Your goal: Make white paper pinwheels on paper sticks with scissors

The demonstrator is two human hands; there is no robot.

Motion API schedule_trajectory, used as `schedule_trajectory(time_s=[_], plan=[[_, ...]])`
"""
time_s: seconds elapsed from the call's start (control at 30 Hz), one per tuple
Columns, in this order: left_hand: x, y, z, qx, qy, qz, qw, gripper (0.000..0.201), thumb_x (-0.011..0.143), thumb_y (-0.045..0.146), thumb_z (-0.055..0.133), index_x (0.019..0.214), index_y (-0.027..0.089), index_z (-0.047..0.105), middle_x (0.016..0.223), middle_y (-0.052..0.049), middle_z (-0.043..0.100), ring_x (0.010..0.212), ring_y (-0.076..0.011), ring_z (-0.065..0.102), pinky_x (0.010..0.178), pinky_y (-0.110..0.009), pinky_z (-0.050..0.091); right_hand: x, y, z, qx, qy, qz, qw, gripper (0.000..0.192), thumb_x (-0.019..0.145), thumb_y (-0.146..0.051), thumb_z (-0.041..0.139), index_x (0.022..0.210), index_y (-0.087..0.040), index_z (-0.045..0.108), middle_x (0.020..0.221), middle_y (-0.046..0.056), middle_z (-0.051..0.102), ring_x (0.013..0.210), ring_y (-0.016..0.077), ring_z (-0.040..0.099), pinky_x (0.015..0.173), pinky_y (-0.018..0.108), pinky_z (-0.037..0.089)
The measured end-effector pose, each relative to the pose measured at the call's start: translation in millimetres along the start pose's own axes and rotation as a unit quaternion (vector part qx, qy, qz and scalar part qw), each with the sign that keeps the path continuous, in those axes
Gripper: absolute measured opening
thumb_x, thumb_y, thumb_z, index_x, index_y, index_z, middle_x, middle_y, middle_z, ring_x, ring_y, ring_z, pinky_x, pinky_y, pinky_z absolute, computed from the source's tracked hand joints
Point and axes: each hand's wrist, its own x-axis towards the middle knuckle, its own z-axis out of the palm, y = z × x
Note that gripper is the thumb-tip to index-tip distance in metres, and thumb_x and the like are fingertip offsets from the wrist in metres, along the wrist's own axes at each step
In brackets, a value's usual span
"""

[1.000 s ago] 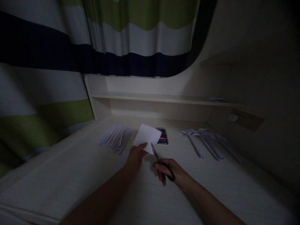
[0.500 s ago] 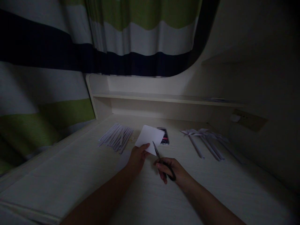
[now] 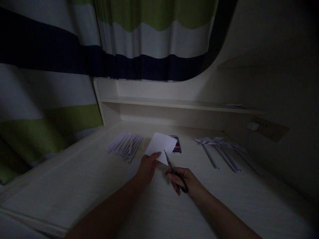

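Note:
A white sheet of paper (image 3: 161, 144) with rounded edges is pinched at its near side by my left hand (image 3: 149, 166), thumb on top. My right hand (image 3: 185, 181) is closed around the black handles of a pair of scissors (image 3: 169, 161). The blades point up and away, with their tip over the paper's lower right part. Whether the blades are cutting into it cannot be made out in the dim light. Partly covered by the paper's right corner, a phone (image 3: 177, 146) with a lit screen lies on the desk.
Several rolled white paper sticks (image 3: 124, 146) lie in a pile at left, beside small pale scraps (image 3: 142, 148). At right lie paper pinwheel-like shapes on sticks (image 3: 220, 149). Behind stands a low shelf (image 3: 161, 102) under a striped curtain (image 3: 154, 39). A socket plate (image 3: 270, 128) is on the right wall.
The whole view has shifted slightly, so everything sits a little further right. Hands, paper and scissors keep nearly the same positions relative to each other.

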Motion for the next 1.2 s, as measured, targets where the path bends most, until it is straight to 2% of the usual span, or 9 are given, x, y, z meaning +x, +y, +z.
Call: schedule_trajectory(time_s=[0.37,0.77,1.2], plan=[[1.2,-2.6,-1.1,-0.005,0.012,0.0,1.0,0.021,0.061,0.021,0.064,0.077,0.008,0.062,0.084,-0.01,0.066,0.08,-0.0221,0.06,0.066,-0.029,0.047,-0.7,-4.9,1.8,-0.045,0.023,0.006,0.999,0.034,0.066,-0.046,0.057,0.073,-0.013,0.057,0.034,-0.008,0.044,0.026,0.0053,0.036,0.028,0.016,0.027],[0.3,0.3,3.5,-0.013,0.035,-0.012,0.999,0.019,0.059,0.019,0.064,0.074,0.008,0.061,0.077,-0.009,0.067,0.074,-0.021,0.061,0.065,-0.03,0.048,-1.1,-6.6,3.3,-0.04,0.032,0.004,0.999,0.032,0.064,-0.046,0.059,0.067,-0.015,0.055,0.033,-0.009,0.041,0.025,0.0045,0.033,0.029,0.017,0.023],[0.9,-0.7,0.8,-0.022,0.008,-0.002,1.0,0.017,0.062,0.018,0.063,0.076,0.009,0.062,0.075,-0.007,0.066,0.073,-0.019,0.061,0.066,-0.028,0.048,-0.7,-5.2,4.3,-0.03,0.045,0.004,0.999,0.027,0.066,-0.041,0.059,0.067,-0.014,0.055,0.034,-0.01,0.039,0.025,0.0035,0.032,0.028,0.016,0.022]])
